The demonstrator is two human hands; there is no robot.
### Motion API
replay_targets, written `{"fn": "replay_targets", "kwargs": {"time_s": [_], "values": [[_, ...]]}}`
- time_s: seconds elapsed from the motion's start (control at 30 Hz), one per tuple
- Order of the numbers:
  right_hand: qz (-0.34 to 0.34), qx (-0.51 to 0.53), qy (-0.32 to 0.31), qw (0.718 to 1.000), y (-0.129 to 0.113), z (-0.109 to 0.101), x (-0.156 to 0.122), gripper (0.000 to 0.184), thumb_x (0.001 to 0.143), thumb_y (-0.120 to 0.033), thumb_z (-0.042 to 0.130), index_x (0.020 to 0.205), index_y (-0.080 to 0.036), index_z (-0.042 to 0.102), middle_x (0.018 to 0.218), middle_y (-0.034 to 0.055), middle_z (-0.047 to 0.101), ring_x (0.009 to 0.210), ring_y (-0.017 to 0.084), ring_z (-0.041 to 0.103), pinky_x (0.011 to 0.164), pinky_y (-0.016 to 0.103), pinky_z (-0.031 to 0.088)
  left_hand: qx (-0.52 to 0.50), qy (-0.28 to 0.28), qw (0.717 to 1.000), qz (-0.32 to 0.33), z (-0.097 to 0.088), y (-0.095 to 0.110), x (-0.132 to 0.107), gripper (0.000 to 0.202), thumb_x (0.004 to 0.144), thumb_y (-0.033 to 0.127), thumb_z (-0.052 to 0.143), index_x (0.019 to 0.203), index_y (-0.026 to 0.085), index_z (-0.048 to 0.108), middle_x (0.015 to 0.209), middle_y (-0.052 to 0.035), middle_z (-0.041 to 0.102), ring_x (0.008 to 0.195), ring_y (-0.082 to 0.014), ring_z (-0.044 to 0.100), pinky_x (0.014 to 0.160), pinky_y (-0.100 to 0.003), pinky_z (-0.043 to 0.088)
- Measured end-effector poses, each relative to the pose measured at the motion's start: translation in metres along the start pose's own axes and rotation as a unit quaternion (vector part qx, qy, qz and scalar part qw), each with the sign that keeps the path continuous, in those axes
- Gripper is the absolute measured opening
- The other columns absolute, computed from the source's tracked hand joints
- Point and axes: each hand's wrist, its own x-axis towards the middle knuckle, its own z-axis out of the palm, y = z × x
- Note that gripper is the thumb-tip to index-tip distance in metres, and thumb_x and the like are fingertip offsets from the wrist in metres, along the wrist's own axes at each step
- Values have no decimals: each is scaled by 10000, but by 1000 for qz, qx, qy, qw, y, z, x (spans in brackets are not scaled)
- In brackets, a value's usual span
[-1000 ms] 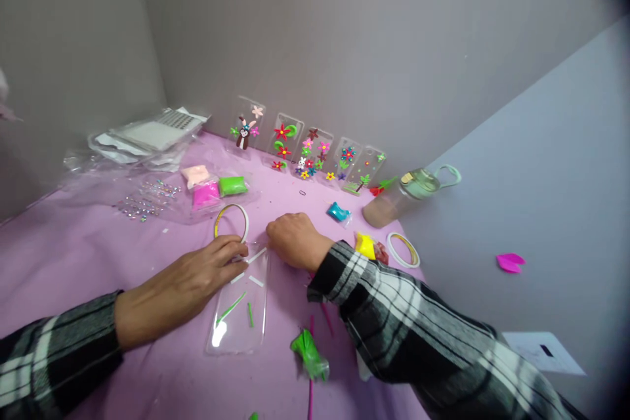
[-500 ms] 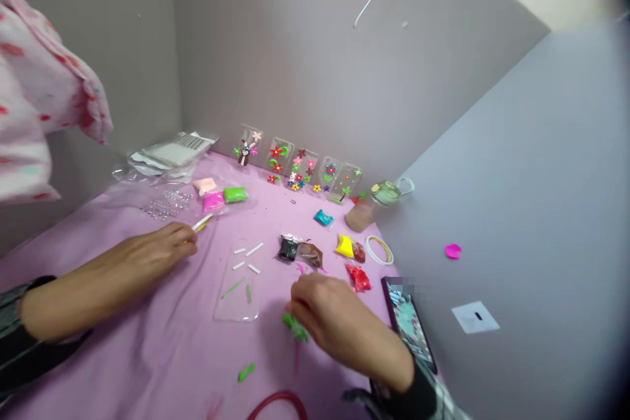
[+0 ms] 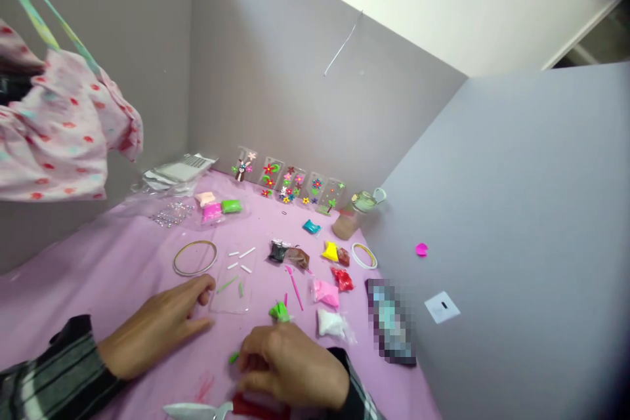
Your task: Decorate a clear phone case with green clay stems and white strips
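Note:
My left hand lies flat on the pink table cover, its fingers stretched out, the fingertips at the near left corner of a clear phone case. Thin white and green strips lie on that case. My right hand is curled over the red handle of a pair of scissors at the near edge; their metal blades point left. A small green bit lies by its fingertips. A green clay packet sits just beyond that hand.
A tape ring lies left of the case. Clay packets in several colours, a pink stick, a second tape ring and a phone lie to the right. Decorated cases lean on the back wall beside a bottle. Pink fabric hangs at left.
The view has tilted up and back. My left hand put down the tape ring and came to the clear case. My right hand drew back from the green packet onto the scissors.

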Motion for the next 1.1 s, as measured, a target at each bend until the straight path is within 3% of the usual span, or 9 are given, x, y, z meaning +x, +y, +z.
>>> {"fn": "replay_targets", "kwargs": {"time_s": [0.1,0.2,0.3,0.57,0.8,0.97,1.03,1.1], "values": [[-33,-20,-41,998,3,10,3,324,898,-517,757,1013,-215,735,1001,12,762,807,136,680,709,199,463,-7,-2,1000,24,15,-1,-3,161,879,248,633,1033,254,587,931,2,708,772,-196,711,694,-273,540],[-52,-49,-70,995,2,17,8,318,921,-514,734,963,-199,723,971,12,750,830,137,672,702,198,454,-9,7,998,54,23,-8,-2,69,985,295,556,1020,261,605,943,-4,688,820,-192,701,722,-270,521],[-55,-61,-85,993,1,20,11,330,950,-529,698,938,-200,717,943,5,754,821,139,677,666,200,445,1,-1,998,67,26,-14,-1,137,1040,336,499,1010,268,615,931,5,674,824,-180,695,729,-265,512],[-68,-73,-34,994,-2,22,8,402,1028,-564,561,1004,-199,729,1019,31,794,860,158,719,696,233,453,45,27,988,145,22,-7,1,265,1065,237,408,926,259,633,856,12,654,758,-157,689,683,-251,508],[-63,-48,1,997,-2,27,10,405,1035,-546,559,985,-193,752,980,39,799,856,165,722,721,222,469,33,42,980,193,13,4,5,246,1054,209,464,990,270,694,1004,-12,721,908,-171,675,812,-229,541],[-67,-8,11,998,-1,16,4,216,997,-383,670,960,-187,752,985,43,795,861,169,710,742,220,472,28,11,979,202,12,2,4,264,1062,222,463,982,276,709,937,-3,718,865,-170,662,785,-227,523],[-65,41,52,996,3,3,-5,93,980,-252,686,954,-185,745,985,32,784,867,153,696,769,209,468,19,-11,980,197,12,0,3,272,1066,231,457,951,272,700,920,-1,704,851,-165,661,769,-224,511],[-27,96,135,986,10,-10,-16,95,978,-201,667,914,-195,737,915,8,760,814,139,670,738,210,456,13,-33,982,188,12,-3,2,284,1072,242,446,919,266,685,913,1,685,845,-161,660,758,-224,497]]}}
